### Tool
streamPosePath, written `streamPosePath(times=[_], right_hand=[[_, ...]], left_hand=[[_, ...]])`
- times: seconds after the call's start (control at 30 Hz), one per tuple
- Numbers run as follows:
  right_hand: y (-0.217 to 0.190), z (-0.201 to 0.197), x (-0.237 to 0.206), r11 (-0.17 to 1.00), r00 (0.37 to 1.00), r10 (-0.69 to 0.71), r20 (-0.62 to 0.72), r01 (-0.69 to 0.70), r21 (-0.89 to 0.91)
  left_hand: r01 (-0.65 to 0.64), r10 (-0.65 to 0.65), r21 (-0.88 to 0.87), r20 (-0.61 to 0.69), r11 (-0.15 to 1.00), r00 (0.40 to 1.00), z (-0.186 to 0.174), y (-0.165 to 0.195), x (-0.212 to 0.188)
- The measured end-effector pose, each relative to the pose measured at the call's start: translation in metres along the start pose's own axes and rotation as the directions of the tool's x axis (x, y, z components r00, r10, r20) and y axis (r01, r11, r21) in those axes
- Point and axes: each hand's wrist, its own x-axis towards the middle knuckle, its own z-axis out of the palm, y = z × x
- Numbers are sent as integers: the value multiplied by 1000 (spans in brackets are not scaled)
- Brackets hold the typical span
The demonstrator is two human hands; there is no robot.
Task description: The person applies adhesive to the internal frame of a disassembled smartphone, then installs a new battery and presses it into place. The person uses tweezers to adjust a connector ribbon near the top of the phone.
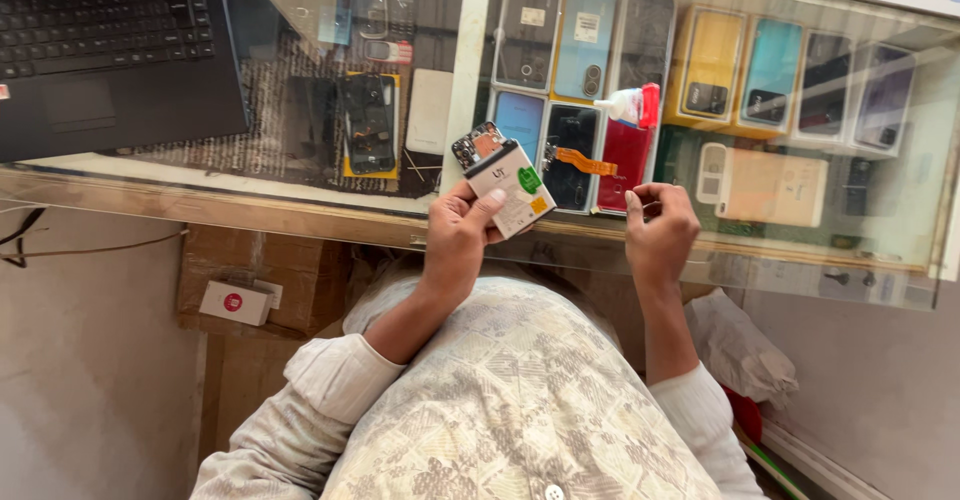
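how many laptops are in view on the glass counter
1. The black laptop sits open at the top left of the glass counter, far from the left hand holding a white battery. Others may lie outside the frame.

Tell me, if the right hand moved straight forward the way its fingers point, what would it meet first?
Probably the red phone lying on the glass counter, just beyond the right hand. The glue bottle lies further along that line. Depth is unclear, so the hand might pass above them.

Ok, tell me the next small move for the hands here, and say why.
Probably bring the right hand across to the battery. The left hand holds it up over the glass counter, while the right hand's fingertips are pinched together just beside it, apart from it.
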Motion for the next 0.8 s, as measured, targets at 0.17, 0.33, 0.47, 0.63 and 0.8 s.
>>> streamPosePath(times=[0.17,0.33,0.47,0.63,0.8], right_hand=[[-67,-13,-16,916,952,-304,33,282,285],[-113,-17,-6,860,860,-485,160,435,267],[-121,-17,1,834,816,-545,195,501,234],[-114,-14,-1,802,786,-591,180,549,234],[-103,-9,-5,761,753,-644,135,612,214]], left_hand=[[-24,20,74,46,997,999,4,-1,-1],[-60,40,237,88,970,995,13,7,-5],[-114,84,423,89,899,993,15,15,-10],[-148,108,473,110,868,988,16,22,-12],[-160,115,489,121,857,986,17,23,-13]])
